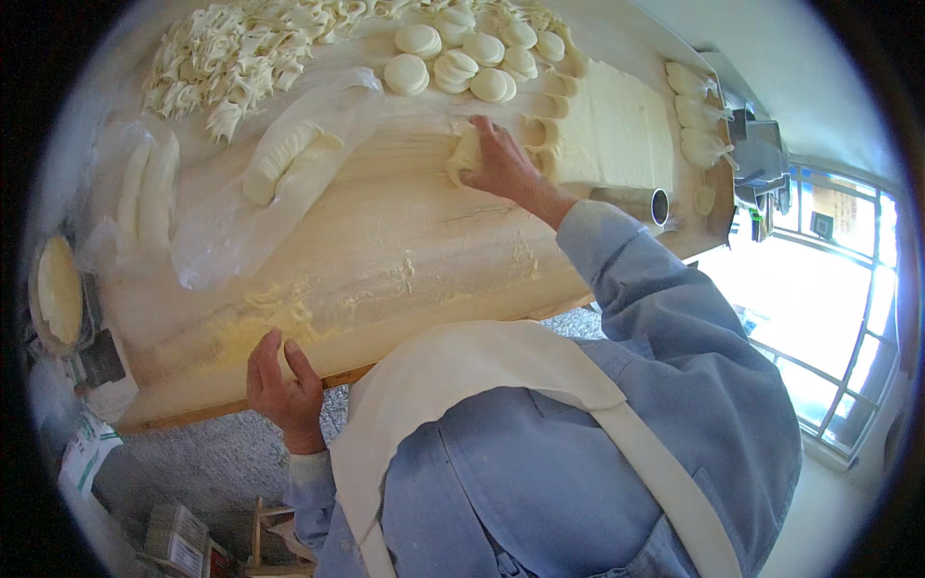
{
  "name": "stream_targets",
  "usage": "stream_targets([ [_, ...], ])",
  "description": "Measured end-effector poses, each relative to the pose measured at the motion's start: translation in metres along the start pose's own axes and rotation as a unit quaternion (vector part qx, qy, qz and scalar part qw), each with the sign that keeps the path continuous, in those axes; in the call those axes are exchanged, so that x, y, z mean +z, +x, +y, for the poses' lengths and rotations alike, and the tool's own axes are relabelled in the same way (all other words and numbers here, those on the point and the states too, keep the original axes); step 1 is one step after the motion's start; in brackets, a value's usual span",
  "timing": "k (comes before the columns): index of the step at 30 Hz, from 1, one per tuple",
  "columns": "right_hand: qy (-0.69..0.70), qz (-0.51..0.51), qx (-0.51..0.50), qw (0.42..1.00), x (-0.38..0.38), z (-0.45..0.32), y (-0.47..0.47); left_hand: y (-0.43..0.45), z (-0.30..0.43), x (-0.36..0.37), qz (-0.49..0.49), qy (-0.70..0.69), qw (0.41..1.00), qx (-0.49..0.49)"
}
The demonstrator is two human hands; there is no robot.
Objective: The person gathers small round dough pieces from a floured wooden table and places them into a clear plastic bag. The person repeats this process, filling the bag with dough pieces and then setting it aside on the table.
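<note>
My right hand (pixel 502 159) is closed around a piece of dough (pixel 466 155) on the floured wooden work table (pixel 405 231). To its right lies a flat sheet of dough (pixel 618 126), its left edge cut in scallops. A metal tube (pixel 632 202) rests on its side near the sheet's lower edge. Stacked round dough discs (pixel 408 72) sit beyond my right hand. At the table's near edge is my left hand (pixel 285 383), fingers apart and holding nothing, beside scattered yellow flour (pixel 267 321). Strips of dough (pixel 282 162) lie on a clear plastic bag (pixel 231 238).
A heap of dough scraps (pixel 238 58) covers the far left. More dough (pixel 148 188) in plastic lies at the left, near a round container (pixel 59 289). Tied bags of dough (pixel 694 115) line the table's right end. A window (pixel 816 289) stands beyond.
</note>
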State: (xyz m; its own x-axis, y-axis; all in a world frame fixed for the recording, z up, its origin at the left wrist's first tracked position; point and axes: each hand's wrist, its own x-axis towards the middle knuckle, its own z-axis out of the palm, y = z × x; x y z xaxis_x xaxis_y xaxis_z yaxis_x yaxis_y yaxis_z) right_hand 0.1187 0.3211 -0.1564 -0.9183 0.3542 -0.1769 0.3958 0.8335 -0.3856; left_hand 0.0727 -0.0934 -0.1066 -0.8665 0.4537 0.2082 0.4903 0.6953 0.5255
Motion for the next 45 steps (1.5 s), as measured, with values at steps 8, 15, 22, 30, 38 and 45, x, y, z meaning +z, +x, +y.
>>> stream_targets([
  [8,0.013,0.013,-0.044,0.999,0.014,-0.020,0.041,0.003,0.001,0.000,0.013,0.003,1.000,0.000],
  [15,0.066,0.041,-0.124,0.989,0.022,-0.038,0.070,0.001,0.003,-0.002,0.010,-0.001,1.000,-0.024],
  [22,0.078,0.030,-0.103,0.991,0.027,-0.039,0.067,0.004,0.002,0.000,0.013,0.001,1.000,-0.010],
  [30,0.023,-0.069,0.001,0.997,0.003,-0.005,-0.004,0.005,0.006,-0.002,0.011,0.006,1.000,0.000],
  [38,0.034,-0.009,-0.097,0.995,0.016,-0.028,0.027,0.006,0.006,-0.003,0.023,0.012,1.000,0.004],
  [45,0.029,0.028,-0.164,0.986,0.025,-0.047,0.049,0.006,0.004,-0.002,0.032,0.013,0.999,0.016],
])
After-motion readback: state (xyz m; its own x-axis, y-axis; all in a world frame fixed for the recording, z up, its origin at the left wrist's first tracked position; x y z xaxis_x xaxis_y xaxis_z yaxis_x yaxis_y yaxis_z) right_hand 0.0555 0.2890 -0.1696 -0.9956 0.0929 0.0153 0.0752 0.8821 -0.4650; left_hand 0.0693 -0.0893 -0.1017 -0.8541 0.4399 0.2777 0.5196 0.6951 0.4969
